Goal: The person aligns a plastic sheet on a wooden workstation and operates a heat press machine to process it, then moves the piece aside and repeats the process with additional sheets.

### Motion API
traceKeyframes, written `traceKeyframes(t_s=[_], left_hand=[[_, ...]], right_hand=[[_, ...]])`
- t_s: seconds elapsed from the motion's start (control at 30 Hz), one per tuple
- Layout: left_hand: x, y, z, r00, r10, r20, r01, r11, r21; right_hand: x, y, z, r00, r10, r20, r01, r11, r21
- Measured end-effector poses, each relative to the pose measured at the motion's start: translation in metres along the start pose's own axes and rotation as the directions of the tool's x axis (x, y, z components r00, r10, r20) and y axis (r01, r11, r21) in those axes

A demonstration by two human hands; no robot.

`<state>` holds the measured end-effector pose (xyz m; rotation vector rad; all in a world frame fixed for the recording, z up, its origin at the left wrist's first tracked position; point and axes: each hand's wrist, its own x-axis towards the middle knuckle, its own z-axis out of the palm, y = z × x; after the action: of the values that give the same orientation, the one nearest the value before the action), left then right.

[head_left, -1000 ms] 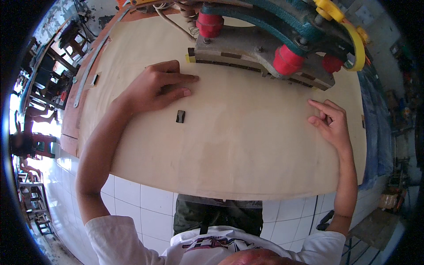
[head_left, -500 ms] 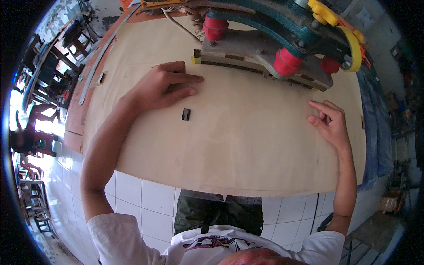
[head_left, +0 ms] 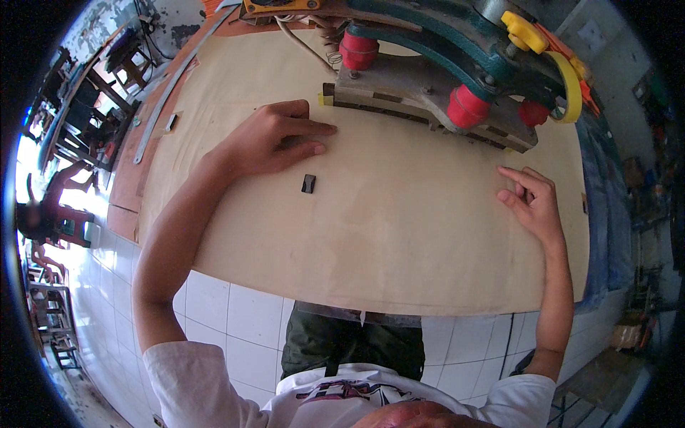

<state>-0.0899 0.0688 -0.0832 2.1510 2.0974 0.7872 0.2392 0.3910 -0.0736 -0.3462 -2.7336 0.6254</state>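
A large beige sheet [head_left: 371,228] covers the tabletop in front of me. My left hand [head_left: 278,139] rests on its left part, with index finger and thumb stretched toward the right and the other fingers bent; nothing is in it. Just below that thumb lies a small black rectangular block [head_left: 308,184], untouched. On the right of the sheet is my right hand [head_left: 531,196], empty, index finger and thumb apart and pointing left, the other fingers curled. Between and beyond both hands stands a dark green machine [head_left: 421,50] with a long grey metal head [head_left: 407,85]. Neither hand visibly touches it.
Red rubber mounts [head_left: 469,107] and a yellow knob [head_left: 526,32] sit on the machine. A metal ruler [head_left: 168,100] lies along the table's left edge. Blue sheeting [head_left: 606,214] hangs at the right. At far left another person [head_left: 39,214] is near a red stool [head_left: 75,222].
The whole view has shifted slightly. Both hands keep nearly the same places and poses on the sheet, and the black block stays where it was.
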Motion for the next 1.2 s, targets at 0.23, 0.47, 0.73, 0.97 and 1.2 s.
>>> traceKeyframes(t_s=[0.23,0.47,0.73,0.97,1.2], left_hand=[[-0.001,0.000,0.001,1.000,-0.006,-0.014,0.006,1.000,0.000],[-0.003,-0.007,0.004,0.994,0.033,-0.107,-0.038,0.998,-0.049],[-0.003,-0.021,0.003,0.912,-0.254,-0.323,0.235,0.967,-0.098],[-0.002,-0.024,0.004,0.913,-0.288,-0.289,0.268,0.957,-0.109],[-0.003,-0.026,0.005,0.894,-0.368,-0.256,0.353,0.930,-0.104]], right_hand=[[0.000,-0.001,0.001,1.000,0.003,-0.006,-0.003,1.000,0.020],[0.000,0.000,0.000,1.000,-0.011,-0.010,0.011,1.000,0.013],[-0.001,0.002,0.003,0.999,0.005,-0.049,-0.001,0.996,0.085],[-0.001,0.002,0.003,0.995,0.067,-0.077,-0.056,0.989,0.137],[-0.003,0.017,-0.008,0.991,-0.010,-0.137,0.017,0.999,0.047]])
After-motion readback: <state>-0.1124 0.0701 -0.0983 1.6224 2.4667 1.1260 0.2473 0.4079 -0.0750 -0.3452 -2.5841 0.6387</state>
